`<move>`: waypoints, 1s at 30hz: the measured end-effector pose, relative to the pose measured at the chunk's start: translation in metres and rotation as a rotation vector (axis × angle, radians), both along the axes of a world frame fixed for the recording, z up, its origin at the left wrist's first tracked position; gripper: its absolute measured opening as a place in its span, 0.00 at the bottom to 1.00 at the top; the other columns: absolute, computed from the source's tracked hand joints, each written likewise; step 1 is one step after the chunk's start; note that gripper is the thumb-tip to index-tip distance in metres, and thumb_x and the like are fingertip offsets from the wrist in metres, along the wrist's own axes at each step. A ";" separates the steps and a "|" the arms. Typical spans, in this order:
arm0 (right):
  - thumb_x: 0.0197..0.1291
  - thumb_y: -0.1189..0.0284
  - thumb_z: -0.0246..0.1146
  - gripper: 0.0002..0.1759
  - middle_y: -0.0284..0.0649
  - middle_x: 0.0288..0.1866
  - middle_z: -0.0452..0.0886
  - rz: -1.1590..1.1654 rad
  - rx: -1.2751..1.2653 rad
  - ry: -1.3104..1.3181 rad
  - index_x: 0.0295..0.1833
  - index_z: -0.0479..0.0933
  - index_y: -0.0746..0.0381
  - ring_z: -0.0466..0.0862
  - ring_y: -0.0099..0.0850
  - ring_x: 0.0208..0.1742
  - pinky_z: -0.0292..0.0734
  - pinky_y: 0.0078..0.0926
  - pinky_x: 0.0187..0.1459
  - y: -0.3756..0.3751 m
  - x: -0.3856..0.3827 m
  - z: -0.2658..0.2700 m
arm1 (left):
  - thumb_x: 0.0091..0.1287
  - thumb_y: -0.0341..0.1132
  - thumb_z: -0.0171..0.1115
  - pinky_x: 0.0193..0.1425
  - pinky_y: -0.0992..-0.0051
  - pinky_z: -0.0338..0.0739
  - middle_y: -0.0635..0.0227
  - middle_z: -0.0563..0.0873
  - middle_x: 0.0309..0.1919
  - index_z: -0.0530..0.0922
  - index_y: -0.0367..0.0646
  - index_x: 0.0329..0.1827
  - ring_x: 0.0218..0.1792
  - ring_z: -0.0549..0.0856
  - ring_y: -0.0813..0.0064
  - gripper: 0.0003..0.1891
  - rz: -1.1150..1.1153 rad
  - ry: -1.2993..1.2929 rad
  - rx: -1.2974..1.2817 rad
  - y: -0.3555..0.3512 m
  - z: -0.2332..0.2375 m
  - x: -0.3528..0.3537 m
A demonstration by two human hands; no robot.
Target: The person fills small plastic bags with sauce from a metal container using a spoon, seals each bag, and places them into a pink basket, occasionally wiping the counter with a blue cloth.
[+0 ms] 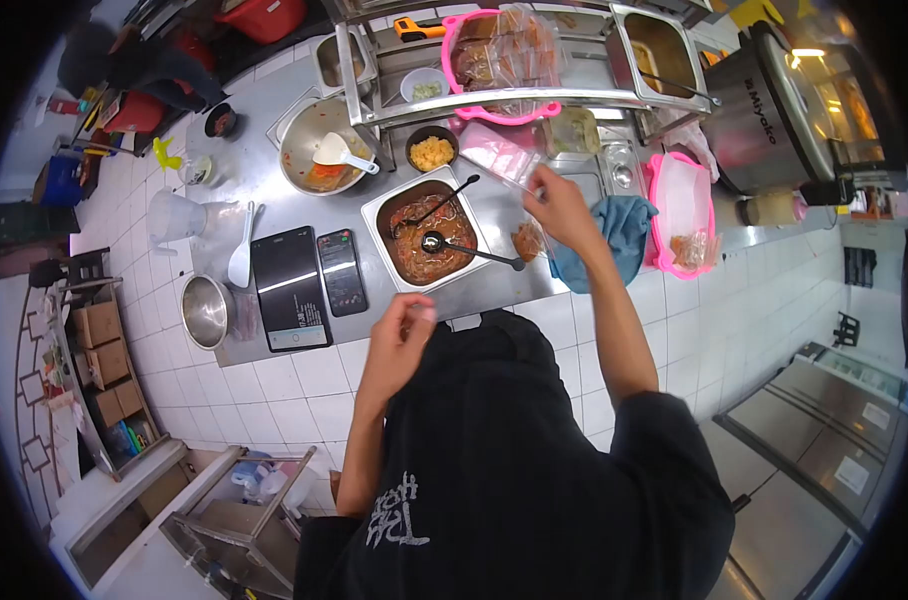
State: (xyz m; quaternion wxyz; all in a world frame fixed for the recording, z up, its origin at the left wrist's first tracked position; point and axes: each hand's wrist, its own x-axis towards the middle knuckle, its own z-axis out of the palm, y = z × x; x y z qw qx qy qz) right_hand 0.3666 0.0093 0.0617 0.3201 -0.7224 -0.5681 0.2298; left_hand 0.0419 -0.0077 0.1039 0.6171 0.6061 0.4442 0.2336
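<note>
The right hand (559,205) is pinched on the top of a small clear plastic bag (527,241), which hangs over the steel surface (504,285) near its front edge, between the tray of red sauce (424,240) and a blue cloth (622,228). The bag holds a little brownish-red filling in its bottom.

The left hand (399,335) is raised just off the front edge with its fingertips drawn together; I cannot tell whether it grips anything.

The bag looks light and limp, its film thin and probably slick where sauce has touched it. The filling would likely sag and shift, so the safest hold seems to be the gathered neck above the filling, kept upright, perhaps with support under the bottom.
</note>
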 end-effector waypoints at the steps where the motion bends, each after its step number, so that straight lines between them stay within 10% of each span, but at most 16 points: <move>1: 0.59 0.76 0.63 0.06 0.39 0.33 0.80 0.001 -0.079 0.196 0.35 0.71 0.63 0.83 0.30 0.39 0.77 0.30 0.38 -0.016 -0.006 0.028 | 0.73 0.37 0.62 0.35 0.81 0.68 0.76 0.79 0.33 0.77 0.40 0.53 0.32 0.76 0.86 0.12 -0.030 -0.013 0.067 -0.002 0.010 0.014; 5: 0.63 0.81 0.63 0.10 0.31 0.36 0.79 0.066 -0.070 1.018 0.46 0.70 0.63 0.79 0.18 0.39 0.75 0.18 0.39 -0.072 -0.067 0.068 | 0.71 0.38 0.65 0.49 0.75 0.76 0.61 0.83 0.44 0.76 0.39 0.55 0.47 0.83 0.76 0.16 0.043 -0.005 0.463 0.001 0.027 0.056; 8: 0.63 0.81 0.65 0.15 0.32 0.38 0.79 -0.049 -0.019 1.124 0.53 0.71 0.64 0.80 0.18 0.39 0.76 0.18 0.42 -0.085 -0.104 0.072 | 0.71 0.38 0.64 0.36 0.72 0.77 0.57 0.86 0.35 0.77 0.37 0.51 0.32 0.86 0.70 0.14 -0.296 0.003 0.121 0.010 0.035 0.056; 17: 0.67 0.70 0.64 0.09 0.36 0.29 0.83 0.342 -0.294 0.640 0.42 0.80 0.66 0.82 0.25 0.31 0.75 0.25 0.35 -0.096 -0.119 0.066 | 0.70 0.39 0.64 0.34 0.68 0.74 0.60 0.84 0.27 0.80 0.38 0.47 0.26 0.81 0.60 0.13 -0.637 0.215 0.238 0.035 0.037 -0.004; 19: 0.66 0.69 0.64 0.09 0.40 0.24 0.78 0.449 -0.219 0.461 0.38 0.78 0.65 0.78 0.29 0.26 0.71 0.30 0.31 -0.090 -0.133 0.070 | 0.68 0.38 0.66 0.40 0.67 0.74 0.61 0.84 0.32 0.79 0.39 0.50 0.33 0.81 0.58 0.14 -0.274 0.396 1.007 0.028 0.047 -0.004; 21: 0.64 0.69 0.64 0.13 0.44 0.22 0.76 0.440 -0.265 0.535 0.34 0.74 0.68 0.76 0.35 0.24 0.70 0.36 0.31 -0.083 -0.145 0.074 | 0.67 0.37 0.67 0.45 0.67 0.74 0.63 0.85 0.36 0.78 0.39 0.50 0.39 0.81 0.61 0.14 -0.154 0.459 1.007 0.016 0.050 -0.014; 23: 0.64 0.67 0.64 0.15 0.42 0.19 0.72 0.503 -0.198 0.605 0.32 0.73 0.68 0.71 0.34 0.22 0.68 0.35 0.29 -0.082 -0.159 0.063 | 0.68 0.36 0.66 0.45 0.67 0.74 0.65 0.84 0.35 0.77 0.38 0.48 0.37 0.82 0.66 0.12 -0.223 0.270 0.388 0.003 0.052 -0.032; 30: 0.68 0.63 0.63 0.19 0.34 0.19 0.70 0.541 -0.325 0.911 0.29 0.73 0.67 0.69 0.21 0.24 0.65 0.30 0.27 -0.080 -0.181 0.061 | 0.79 0.37 0.52 0.41 0.80 0.72 0.69 0.82 0.31 0.74 0.35 0.41 0.36 0.79 0.85 0.12 -0.259 0.051 -0.053 -0.013 0.039 -0.063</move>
